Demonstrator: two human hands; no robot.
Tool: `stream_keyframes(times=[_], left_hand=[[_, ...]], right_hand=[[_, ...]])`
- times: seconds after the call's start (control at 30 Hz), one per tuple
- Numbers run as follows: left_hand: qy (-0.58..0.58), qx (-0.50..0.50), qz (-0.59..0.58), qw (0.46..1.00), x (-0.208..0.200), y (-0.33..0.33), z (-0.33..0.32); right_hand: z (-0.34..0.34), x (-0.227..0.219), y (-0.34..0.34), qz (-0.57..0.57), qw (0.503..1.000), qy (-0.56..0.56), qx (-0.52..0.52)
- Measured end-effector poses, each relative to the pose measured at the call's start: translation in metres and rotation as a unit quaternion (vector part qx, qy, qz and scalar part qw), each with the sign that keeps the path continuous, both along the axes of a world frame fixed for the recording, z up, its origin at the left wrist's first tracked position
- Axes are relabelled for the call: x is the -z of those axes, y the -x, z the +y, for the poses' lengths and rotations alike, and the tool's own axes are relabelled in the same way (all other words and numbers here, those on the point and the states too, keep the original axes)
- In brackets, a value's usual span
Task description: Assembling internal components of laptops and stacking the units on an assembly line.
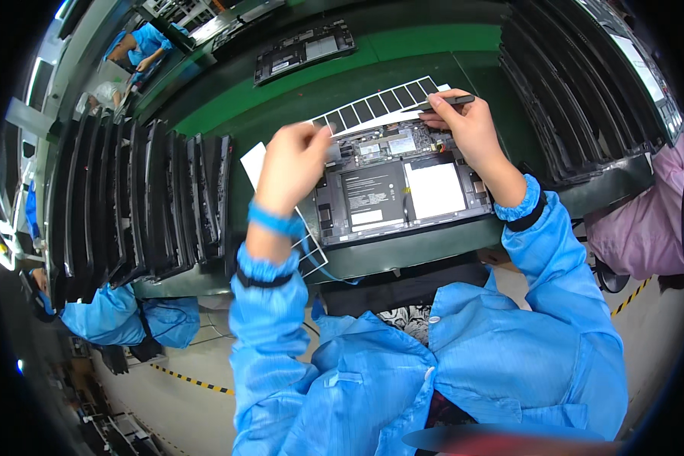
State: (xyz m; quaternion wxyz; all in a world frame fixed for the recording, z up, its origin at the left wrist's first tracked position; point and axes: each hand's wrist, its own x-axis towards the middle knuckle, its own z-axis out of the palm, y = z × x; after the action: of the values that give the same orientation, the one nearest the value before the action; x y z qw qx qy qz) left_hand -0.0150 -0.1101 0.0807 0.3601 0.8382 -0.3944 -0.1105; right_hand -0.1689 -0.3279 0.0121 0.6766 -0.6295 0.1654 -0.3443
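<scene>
Open laptop base (404, 182), flat on the worktop (475, 72) — likely stiff, fairly light, fragile across the exposed boards; best held by its outer rims. Left hand (290, 166): fingers bunched near its upper-left corner, grip undeterminable. Right hand (467, 128): gripping a slim black tool (460, 99) near its upper-right edge.

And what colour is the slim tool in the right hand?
Black: the slim tool in the right hand shows best in the head view.
</scene>
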Motion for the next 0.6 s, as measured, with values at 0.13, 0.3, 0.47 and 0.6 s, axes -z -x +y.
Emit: stream_keyframes(times=[0.13, 0.3, 0.47, 0.6], left_hand=[[0.057, -0.125, -0.137, 0.981, 0.037, 0.015, 0.093], [-0.044, -0.127, -0.229, 0.964, 0.090, 0.027, 0.119], [-0.077, -0.163, -0.192, 0.965, 0.082, 0.025, 0.119], [-0.116, -0.136, -0.160, 0.971, 0.074, 0.012, 0.116]], right_hand=[[0.005, -0.006, -0.006, -0.004, 0.999, -0.030, -0.023], [0.046, -0.057, -0.012, 0.077, 0.990, 0.038, -0.108], [0.121, -0.046, -0.090, 0.055, 0.953, 0.213, -0.210], [0.147, -0.023, -0.141, 0.112, 0.913, 0.356, -0.163]])
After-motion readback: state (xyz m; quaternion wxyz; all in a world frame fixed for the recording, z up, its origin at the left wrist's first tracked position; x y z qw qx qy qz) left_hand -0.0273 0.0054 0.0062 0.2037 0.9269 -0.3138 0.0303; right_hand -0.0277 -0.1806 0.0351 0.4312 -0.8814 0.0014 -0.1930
